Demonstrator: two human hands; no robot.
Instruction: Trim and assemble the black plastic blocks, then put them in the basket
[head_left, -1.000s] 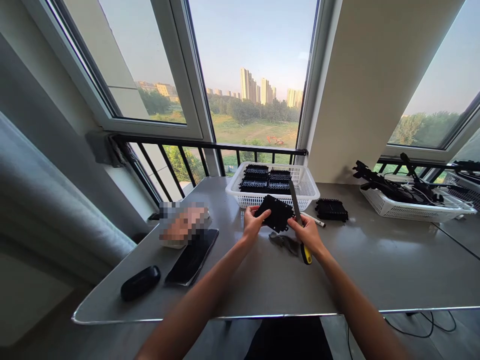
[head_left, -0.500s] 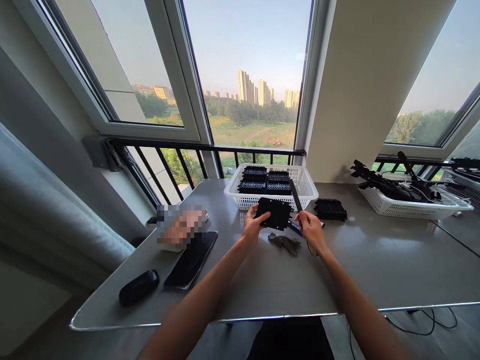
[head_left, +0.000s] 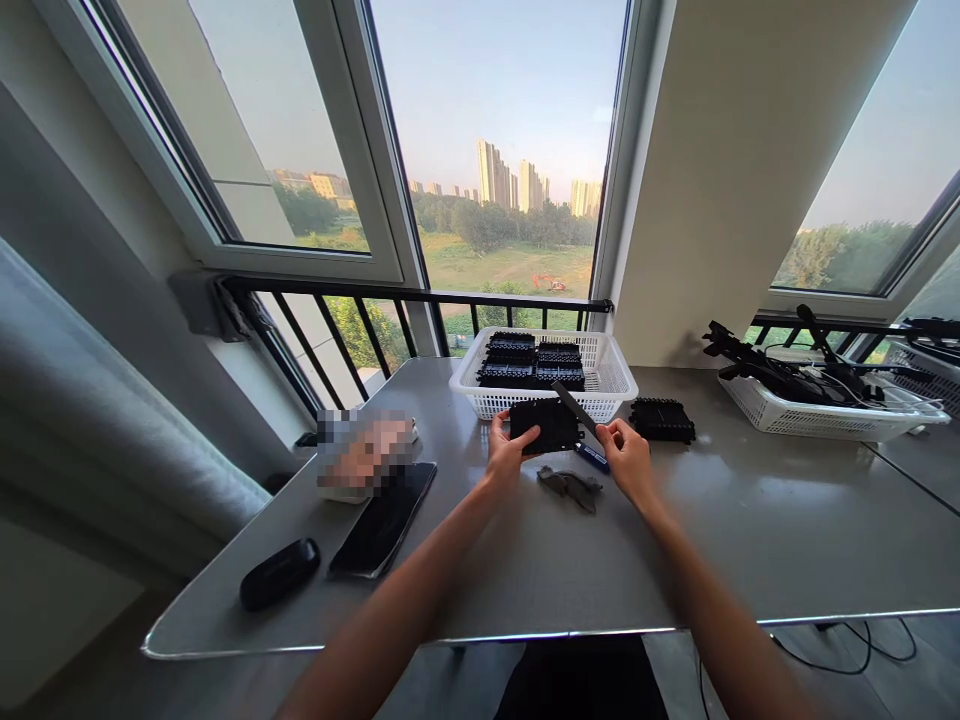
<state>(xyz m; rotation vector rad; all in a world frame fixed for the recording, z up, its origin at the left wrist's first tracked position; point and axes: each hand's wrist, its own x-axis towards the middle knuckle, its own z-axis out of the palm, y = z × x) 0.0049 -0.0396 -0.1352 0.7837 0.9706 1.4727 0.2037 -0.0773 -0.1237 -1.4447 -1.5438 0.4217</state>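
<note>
My left hand (head_left: pixel 504 452) grips the left edge of a flat black plastic plate (head_left: pixel 545 424), held upright just above the grey table (head_left: pixel 525 560). My right hand (head_left: pixel 628 458) is closed on the handle of a long flat tool (head_left: pixel 576 409) whose dark blade slants up and left across the plate's right edge. A blue pen-like item (head_left: pixel 592 457) lies beside my right hand. Small dark scraps (head_left: pixel 570 485) lie on the table under both hands.
A white basket (head_left: pixel 613 380) of stacked black parts stands behind the plate, with one loose black part (head_left: pixel 662 419) to its right. A second white basket (head_left: pixel 825 418) of black parts and cables sits far right. A phone (head_left: pixel 384 518) and black case (head_left: pixel 280 573) lie left.
The plate has turned from tilted to level. My right hand has rolled so the tool's blade leans left over the plate's right edge, and its yellow handle end is now hidden.
</note>
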